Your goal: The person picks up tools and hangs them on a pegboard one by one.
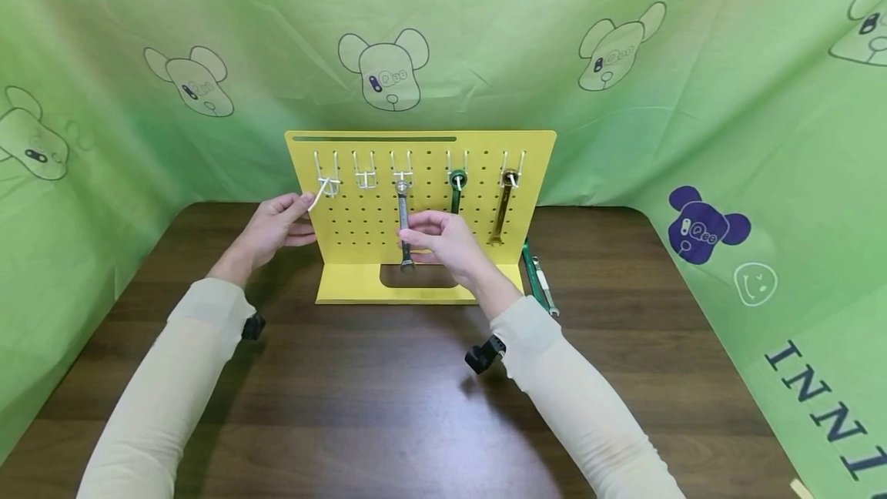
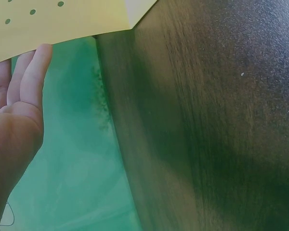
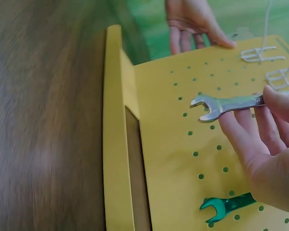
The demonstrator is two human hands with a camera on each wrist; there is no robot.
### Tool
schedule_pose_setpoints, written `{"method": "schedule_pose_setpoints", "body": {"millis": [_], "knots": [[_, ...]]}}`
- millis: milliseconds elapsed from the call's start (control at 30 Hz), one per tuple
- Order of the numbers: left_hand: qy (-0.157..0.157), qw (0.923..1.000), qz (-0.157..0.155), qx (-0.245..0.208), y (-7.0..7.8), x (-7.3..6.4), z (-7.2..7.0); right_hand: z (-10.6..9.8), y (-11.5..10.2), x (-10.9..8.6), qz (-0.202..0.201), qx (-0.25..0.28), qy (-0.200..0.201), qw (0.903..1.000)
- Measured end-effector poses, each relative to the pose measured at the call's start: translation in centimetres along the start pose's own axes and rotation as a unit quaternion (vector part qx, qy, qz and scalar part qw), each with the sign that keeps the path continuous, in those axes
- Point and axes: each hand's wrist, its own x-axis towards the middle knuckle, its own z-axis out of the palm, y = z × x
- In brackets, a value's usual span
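Observation:
A yellow pegboard stand (image 1: 360, 226) stands upright on the table. At its left edge, my left hand (image 1: 272, 228) pinches the board, thumb in front and fingers behind. My right hand (image 1: 446, 245) holds a silver combination wrench (image 1: 403, 210) between thumb and fingers. That wrench hangs down in front of the board, its ring end up at the third white hook (image 1: 402, 174). Its open end (image 3: 207, 107) points down past my fingers in the right wrist view. Further right hang a green wrench (image 1: 456, 195), partly hidden by my right hand, and a dark bronze-looking wrench (image 1: 503, 210).
Two more white hooks (image 1: 365, 179) at the board's left carry no wrench; the leftmost hook (image 1: 322, 189) juts forward. Behind the board's right side, a green wrench (image 1: 532, 272) and a silver wrench (image 1: 546, 289) lie on the brown table (image 1: 333, 383). Green cloth (image 1: 485, 37) surrounds the table.

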Motion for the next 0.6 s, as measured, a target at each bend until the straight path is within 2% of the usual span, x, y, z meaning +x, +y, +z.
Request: {"method": "schedule_pose_setpoints", "body": {"millis": [367,600], "knots": [[-0.002,1.0,0.002,-0.007,0.22,-0.05,0.11,-0.01,-0.51,0.34,0.019,-0.029,0.0,0.9994],[-0.001,1.0,-0.001,-0.007,0.15,-0.15,0.14,0.12,-0.3,0.64,0.033,-0.027,0.004,0.9991]]}}
